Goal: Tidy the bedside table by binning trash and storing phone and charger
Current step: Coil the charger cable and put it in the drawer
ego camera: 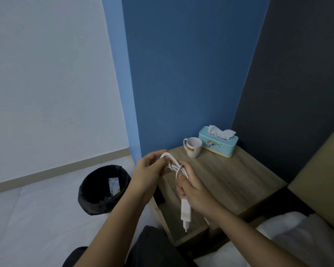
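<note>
Being coiled beside the table [229, 176]: charger cable [174, 164] | held by left hand [148, 170], right hand [193, 191] grip | risk: loops being loosened by dangling plug [185, 212].

Both forearms bare, no sleeves or jewellery visible; dark trousers [152, 247] on legs at btm.

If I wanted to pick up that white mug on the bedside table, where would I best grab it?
Probably by the handle. The white mug stands upright with its handle pointing left, toward the blue wall's corner, so come in from the left. The tissue box sits close on its right, leaving less room on that side.
</note>
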